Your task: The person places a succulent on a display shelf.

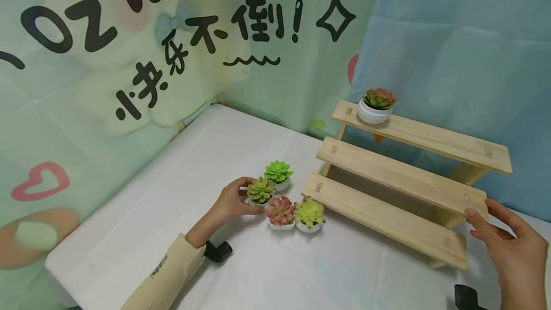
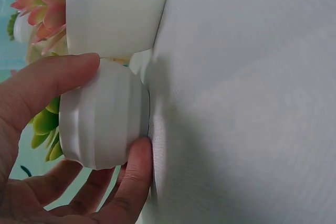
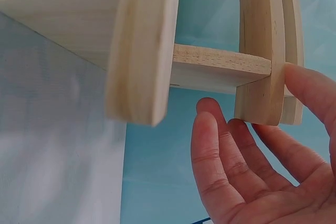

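On the white table (image 1: 181, 166), the left hand (image 1: 232, 202) curls its thumb and fingers (image 2: 58, 80) round the white ribbed pot of a small yellow-green succulent (image 1: 260, 190), which stands on the cloth at the nine o'clock corner of a cluster of four potted plants; the left wrist view shows the thumb on the upper side of the pot (image 2: 102, 121) and a finger under its rim, with the pot's base against the cloth. Just beside it, at about one o'clock, stands a bright green succulent (image 1: 278, 172); at four o'clock sits a pink succulent (image 1: 281, 211) in a square white pot, touching or nearly touching a lime-green succulent (image 1: 309, 213) at three o'clock of it. A three-step wooden stand (image 1: 400, 181) rises to the three o'clock side of the cluster, and a reddish-green succulent (image 1: 377, 104) in a round white pot stands on the left end of its top step. The right hand (image 1: 512, 248) is open, fingers straight and relaxed, its fingertips (image 3: 294, 80) touching the right end of the stand's middle step, palm turned toward the wood. A printed cloth backdrop (image 1: 129, 51) hangs behind the table.
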Action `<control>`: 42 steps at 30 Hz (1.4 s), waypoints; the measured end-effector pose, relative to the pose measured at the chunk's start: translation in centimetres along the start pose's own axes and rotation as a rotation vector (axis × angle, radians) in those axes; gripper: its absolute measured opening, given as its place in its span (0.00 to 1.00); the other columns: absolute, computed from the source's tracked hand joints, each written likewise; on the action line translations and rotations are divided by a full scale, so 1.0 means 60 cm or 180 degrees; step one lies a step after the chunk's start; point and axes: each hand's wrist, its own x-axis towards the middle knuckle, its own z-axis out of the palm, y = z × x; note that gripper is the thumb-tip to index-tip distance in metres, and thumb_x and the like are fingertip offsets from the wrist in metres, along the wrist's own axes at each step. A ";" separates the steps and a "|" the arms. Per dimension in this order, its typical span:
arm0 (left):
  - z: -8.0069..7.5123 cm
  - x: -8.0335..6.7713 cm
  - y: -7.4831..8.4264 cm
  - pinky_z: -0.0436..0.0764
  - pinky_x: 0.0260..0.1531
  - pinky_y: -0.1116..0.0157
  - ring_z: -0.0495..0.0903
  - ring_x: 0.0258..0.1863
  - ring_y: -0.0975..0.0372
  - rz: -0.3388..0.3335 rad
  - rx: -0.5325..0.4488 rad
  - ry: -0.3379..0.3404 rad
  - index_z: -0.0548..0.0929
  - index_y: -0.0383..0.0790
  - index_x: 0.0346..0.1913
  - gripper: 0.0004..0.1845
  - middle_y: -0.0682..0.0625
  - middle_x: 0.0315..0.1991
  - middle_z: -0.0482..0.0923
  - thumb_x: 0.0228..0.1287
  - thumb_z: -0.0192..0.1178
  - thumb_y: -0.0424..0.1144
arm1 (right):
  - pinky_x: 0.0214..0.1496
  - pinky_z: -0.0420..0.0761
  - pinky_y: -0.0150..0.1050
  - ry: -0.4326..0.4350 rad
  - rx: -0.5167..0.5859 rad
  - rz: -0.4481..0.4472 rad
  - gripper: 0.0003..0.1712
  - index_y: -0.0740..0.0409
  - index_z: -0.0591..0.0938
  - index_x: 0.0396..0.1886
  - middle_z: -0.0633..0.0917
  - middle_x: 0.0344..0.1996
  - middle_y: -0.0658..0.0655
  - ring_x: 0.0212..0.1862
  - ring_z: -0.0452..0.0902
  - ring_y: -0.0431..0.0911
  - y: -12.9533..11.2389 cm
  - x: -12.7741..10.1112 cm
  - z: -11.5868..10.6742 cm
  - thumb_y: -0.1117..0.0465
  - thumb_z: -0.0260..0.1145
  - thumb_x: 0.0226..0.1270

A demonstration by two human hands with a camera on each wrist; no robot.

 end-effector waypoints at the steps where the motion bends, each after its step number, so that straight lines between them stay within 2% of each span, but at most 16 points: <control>1: 0.000 0.000 0.000 0.83 0.43 0.59 0.78 0.55 0.41 -0.0002 0.0007 0.0001 0.75 0.30 0.58 0.34 0.37 0.55 0.76 0.45 0.75 0.30 | 0.22 0.70 0.16 0.0000 -0.0011 -0.0009 0.36 0.51 0.68 0.72 0.73 0.53 0.36 0.20 0.72 0.20 0.001 0.000 -0.001 0.52 0.67 0.65; 4: 0.000 -0.001 0.002 0.82 0.47 0.56 0.78 0.54 0.42 0.0000 0.0037 0.0032 0.76 0.30 0.58 0.33 0.37 0.55 0.77 0.45 0.76 0.30 | 0.23 0.71 0.16 -0.0003 0.0031 -0.0005 0.36 0.51 0.69 0.72 0.73 0.48 0.34 0.20 0.72 0.21 0.002 0.000 -0.002 0.53 0.68 0.64; 10: -0.004 -0.002 0.002 0.80 0.51 0.52 0.79 0.53 0.43 -0.0021 0.0077 0.0096 0.76 0.31 0.58 0.33 0.39 0.54 0.78 0.45 0.76 0.32 | 0.22 0.72 0.17 0.0002 0.0166 0.0020 0.37 0.53 0.69 0.71 0.75 0.50 0.36 0.21 0.73 0.20 0.004 0.001 0.002 0.54 0.69 0.63; 15: -0.005 -0.004 0.001 0.80 0.51 0.51 0.79 0.54 0.44 -0.0057 0.0085 0.0187 0.76 0.32 0.59 0.34 0.39 0.54 0.77 0.45 0.76 0.34 | 0.22 0.72 0.17 0.0001 0.0056 -0.0036 0.36 0.53 0.69 0.71 0.75 0.54 0.38 0.21 0.72 0.19 0.005 0.003 0.004 0.54 0.68 0.64; 20: -0.008 -0.008 0.003 0.81 0.47 0.53 0.78 0.54 0.44 -0.0074 0.0096 0.0341 0.75 0.32 0.60 0.35 0.39 0.55 0.77 0.45 0.76 0.35 | 0.23 0.72 0.17 -0.0005 0.0044 -0.0033 0.36 0.53 0.69 0.71 0.73 0.60 0.41 0.21 0.72 0.20 0.005 0.004 0.002 0.55 0.68 0.65; 26: -0.013 -0.015 0.015 0.84 0.40 0.59 0.79 0.52 0.45 0.0042 0.0058 0.0413 0.75 0.30 0.59 0.35 0.37 0.55 0.76 0.45 0.76 0.34 | 0.24 0.68 0.15 -0.0039 -0.0097 -0.0002 0.38 0.50 0.68 0.72 0.71 0.65 0.42 0.19 0.72 0.22 0.004 0.007 -0.006 0.51 0.68 0.64; 28: -0.014 -0.017 0.020 0.84 0.38 0.60 0.78 0.52 0.45 0.0081 0.0011 0.0412 0.74 0.29 0.59 0.35 0.36 0.56 0.74 0.46 0.75 0.33 | 0.24 0.68 0.14 -0.0051 -0.0115 -0.0020 0.37 0.50 0.68 0.72 0.72 0.64 0.42 0.19 0.72 0.22 0.006 0.008 -0.007 0.51 0.68 0.64; 32: -0.014 -0.020 0.034 0.84 0.38 0.62 0.78 0.52 0.44 0.0152 -0.0088 0.0383 0.74 0.29 0.59 0.34 0.36 0.56 0.73 0.46 0.75 0.31 | 0.24 0.71 0.15 -0.0086 -0.0004 -0.0064 0.37 0.51 0.69 0.71 0.74 0.55 0.39 0.20 0.73 0.22 0.012 0.010 -0.011 0.53 0.70 0.63; 35: -0.011 -0.017 0.054 0.84 0.38 0.63 0.78 0.53 0.44 0.0211 -0.0103 0.0302 0.73 0.30 0.60 0.35 0.37 0.57 0.72 0.47 0.75 0.31 | 0.25 0.72 0.16 -0.0114 0.0009 -0.0114 0.38 0.53 0.69 0.71 0.74 0.55 0.41 0.22 0.73 0.21 0.019 0.014 -0.016 0.53 0.70 0.63; 36: -0.010 -0.016 0.061 0.84 0.39 0.63 0.78 0.53 0.45 0.0233 -0.0103 0.0272 0.73 0.31 0.61 0.35 0.37 0.57 0.72 0.47 0.75 0.31 | 0.25 0.72 0.16 -0.0114 -0.0006 -0.0181 0.37 0.50 0.70 0.71 0.74 0.55 0.40 0.22 0.73 0.21 0.026 0.020 -0.017 0.52 0.70 0.63; 39: -0.008 -0.008 0.084 0.84 0.40 0.63 0.77 0.53 0.45 0.0341 -0.0086 0.0216 0.72 0.31 0.62 0.36 0.37 0.58 0.71 0.48 0.74 0.32 | 0.26 0.73 0.17 -0.0192 -0.0122 -0.0298 0.39 0.50 0.69 0.72 0.74 0.61 0.47 0.24 0.74 0.20 0.042 0.039 -0.021 0.48 0.69 0.63; 42: -0.005 -0.002 0.108 0.84 0.41 0.62 0.77 0.53 0.46 0.0459 -0.0081 0.0199 0.71 0.31 0.63 0.36 0.37 0.58 0.70 0.49 0.74 0.32 | 0.25 0.75 0.19 -0.0271 -0.0141 -0.0459 0.40 0.46 0.69 0.71 0.76 0.58 0.43 0.25 0.76 0.22 0.076 0.076 -0.021 0.45 0.71 0.60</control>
